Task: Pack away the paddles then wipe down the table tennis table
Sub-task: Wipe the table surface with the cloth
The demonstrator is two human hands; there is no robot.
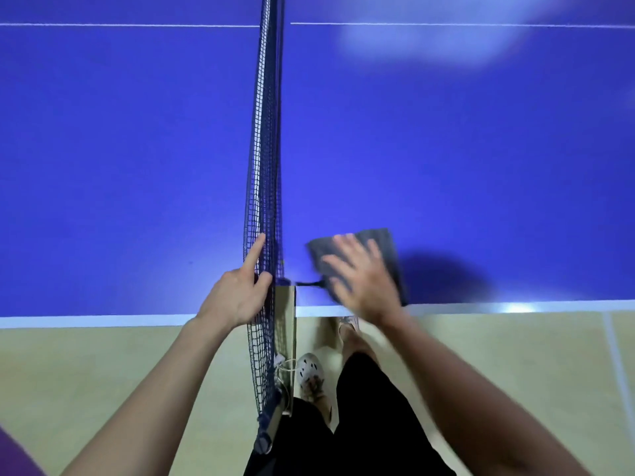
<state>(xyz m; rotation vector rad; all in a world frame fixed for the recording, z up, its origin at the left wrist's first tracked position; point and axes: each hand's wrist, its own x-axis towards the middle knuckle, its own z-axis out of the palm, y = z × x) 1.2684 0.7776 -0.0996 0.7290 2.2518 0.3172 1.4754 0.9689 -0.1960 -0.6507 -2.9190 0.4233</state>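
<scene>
Right hand (360, 273) lay flat, fingers spread, pressing the cloth (376, 236) to the worktop (481, 166) — left hand (237, 290) pinched the net (264, 149) just beside it, likely steadying it for wiping.

A pale yellow-green floor (103, 365) is stretching out below, and a thin white line (616, 359) is running across it at right

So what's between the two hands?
The net. In the head view it stands between them: the left hand touches it on one side, and the right hand presses a cloth flat on the table on the other.
</scene>
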